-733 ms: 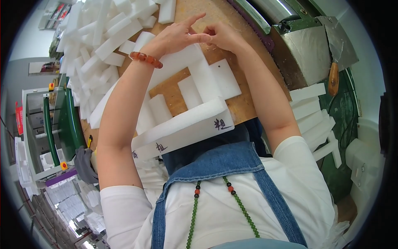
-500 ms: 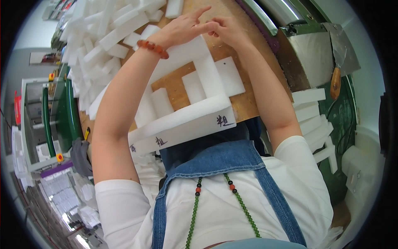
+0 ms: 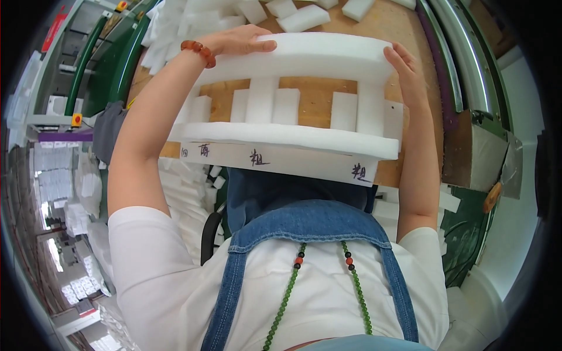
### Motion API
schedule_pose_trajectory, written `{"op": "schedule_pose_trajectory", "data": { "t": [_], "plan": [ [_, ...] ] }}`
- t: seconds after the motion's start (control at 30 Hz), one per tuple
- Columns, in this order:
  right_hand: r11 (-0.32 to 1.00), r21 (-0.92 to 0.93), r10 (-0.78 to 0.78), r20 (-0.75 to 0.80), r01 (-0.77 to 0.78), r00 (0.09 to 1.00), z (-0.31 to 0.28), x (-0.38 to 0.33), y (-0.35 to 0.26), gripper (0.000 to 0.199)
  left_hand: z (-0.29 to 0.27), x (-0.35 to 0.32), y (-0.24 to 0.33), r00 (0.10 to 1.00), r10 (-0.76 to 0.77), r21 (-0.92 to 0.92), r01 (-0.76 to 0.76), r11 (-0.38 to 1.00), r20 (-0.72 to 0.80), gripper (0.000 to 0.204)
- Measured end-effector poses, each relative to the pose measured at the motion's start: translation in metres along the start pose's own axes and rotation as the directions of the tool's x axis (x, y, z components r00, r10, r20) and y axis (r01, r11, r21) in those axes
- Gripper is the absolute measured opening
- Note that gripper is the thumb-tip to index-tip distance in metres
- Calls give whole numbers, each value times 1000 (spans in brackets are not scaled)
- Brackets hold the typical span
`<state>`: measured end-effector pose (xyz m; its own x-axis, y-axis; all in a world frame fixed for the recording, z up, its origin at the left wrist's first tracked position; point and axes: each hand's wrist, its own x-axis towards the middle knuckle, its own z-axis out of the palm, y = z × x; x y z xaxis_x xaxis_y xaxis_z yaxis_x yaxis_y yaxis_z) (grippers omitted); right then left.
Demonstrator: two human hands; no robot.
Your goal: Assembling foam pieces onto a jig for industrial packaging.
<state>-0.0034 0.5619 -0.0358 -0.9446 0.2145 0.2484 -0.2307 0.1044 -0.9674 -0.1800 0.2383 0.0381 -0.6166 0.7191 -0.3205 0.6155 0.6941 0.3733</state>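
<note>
Where the wooden bench [image 3: 389,24] meets the denim apron [image 3: 310,222], lies one white foam frame [image 3: 263,99]: likely light, yielding, easily dented, weakest at its joints; best held by both ends of its far rail [image 3: 328,52]. Left hand [image 3: 237,42], half open, thumb on that rail; right hand [image 3: 407,67], loosely curled at its right end; whether either grips, cannot tell. Loose foam blocks [image 3: 304,19] beyond, probably hindering any forward slide
</note>
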Motion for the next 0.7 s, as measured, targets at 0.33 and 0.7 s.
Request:
{"op": "schedule_pose_trajectory", "data": {
  "t": [0.33, 0.7],
  "plan": [
    [983, 35, 181, -76, -179, 981, 4, -4, -2, 50, -4, -1, 12, 991, -63, -112, 77, 991, 121, 79],
    [974, -25, 223, -63, -225, 973, 1, -2, 4, 58, 0, -3, 18, 991, -101, -103, 110, 989, 83, 70]
  ]
}}
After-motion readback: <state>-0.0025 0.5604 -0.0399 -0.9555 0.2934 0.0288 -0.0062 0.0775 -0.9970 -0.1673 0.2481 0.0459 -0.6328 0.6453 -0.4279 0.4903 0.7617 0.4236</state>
